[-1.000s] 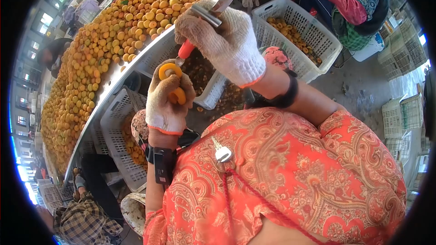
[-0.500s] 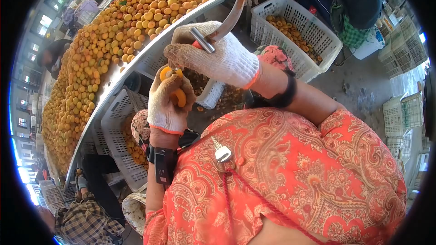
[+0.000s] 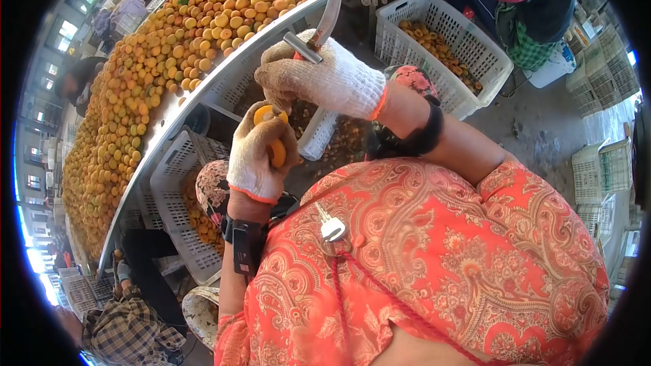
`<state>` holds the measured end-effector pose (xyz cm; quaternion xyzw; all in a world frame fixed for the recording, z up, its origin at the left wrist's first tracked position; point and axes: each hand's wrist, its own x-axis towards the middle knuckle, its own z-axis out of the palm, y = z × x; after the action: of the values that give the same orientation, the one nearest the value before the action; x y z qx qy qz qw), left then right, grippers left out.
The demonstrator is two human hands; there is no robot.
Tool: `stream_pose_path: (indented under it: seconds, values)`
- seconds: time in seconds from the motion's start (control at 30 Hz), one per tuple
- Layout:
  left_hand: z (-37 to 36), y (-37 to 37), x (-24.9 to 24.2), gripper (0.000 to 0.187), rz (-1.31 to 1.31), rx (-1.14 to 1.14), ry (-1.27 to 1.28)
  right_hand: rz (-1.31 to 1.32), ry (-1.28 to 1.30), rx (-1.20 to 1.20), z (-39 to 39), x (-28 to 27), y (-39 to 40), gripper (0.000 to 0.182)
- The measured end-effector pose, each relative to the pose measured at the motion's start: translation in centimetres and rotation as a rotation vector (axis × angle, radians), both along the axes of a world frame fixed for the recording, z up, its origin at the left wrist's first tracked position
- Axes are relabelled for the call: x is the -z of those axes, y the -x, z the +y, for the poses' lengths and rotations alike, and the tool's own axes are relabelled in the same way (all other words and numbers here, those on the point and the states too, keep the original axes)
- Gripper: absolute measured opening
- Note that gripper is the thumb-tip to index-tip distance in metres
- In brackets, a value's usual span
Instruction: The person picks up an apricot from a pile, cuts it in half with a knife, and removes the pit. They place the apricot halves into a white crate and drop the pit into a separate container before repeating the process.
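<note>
My left hand [image 3: 261,159], in a stained white work glove, is closed around an orange apricot [image 3: 277,152] that looks cut, its flesh showing between the fingers. Just above it, my right hand [image 3: 339,80], gloved too, grips a curved knife [image 3: 330,17]. The blade points up and away from the fruit, and a short metal bar [image 3: 302,47] crosses it near the red handle. My right thumb and fingertips are pinched together close over the apricot; whatever lies between them is hidden.
A long metal table [image 3: 159,118] heaped with whole apricots [image 3: 142,74] curves along the left. White crates [image 3: 491,88] holding cut fruit stand right and lower left, and another crate [image 3: 317,137] is below my hands. People are seated at the lower left and upper right.
My right hand has shifted slightly right and drawn back a little from the fruit, its knife blade swinging more upright. My left hand has moved slightly right with the apricot.
</note>
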<state>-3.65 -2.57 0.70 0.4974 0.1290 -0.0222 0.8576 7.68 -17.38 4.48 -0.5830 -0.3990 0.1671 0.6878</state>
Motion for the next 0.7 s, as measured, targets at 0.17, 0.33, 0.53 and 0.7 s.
stream_pose_path:
  seconds: [0.17,0.33,0.53,0.7]
  values:
    - [-0.1,0.0,0.3,0.025,-0.024,0.049,-0.087,0.001,0.151,0.053,-0.4,-1.1,0.7,0.024]
    - [-0.5,0.0,-0.2,0.023,-0.029,0.030,-0.145,-0.019,0.263,0.063,-0.8,-1.3,0.8,0.020]
    - [-0.5,0.1,-0.4,0.023,0.019,0.066,-0.100,0.090,0.193,-0.021,-0.9,-0.7,0.5,0.020]
    - [-0.2,0.1,-0.4,0.024,0.024,0.108,-0.144,0.088,0.188,-0.027,-0.6,-0.2,0.5,0.020]
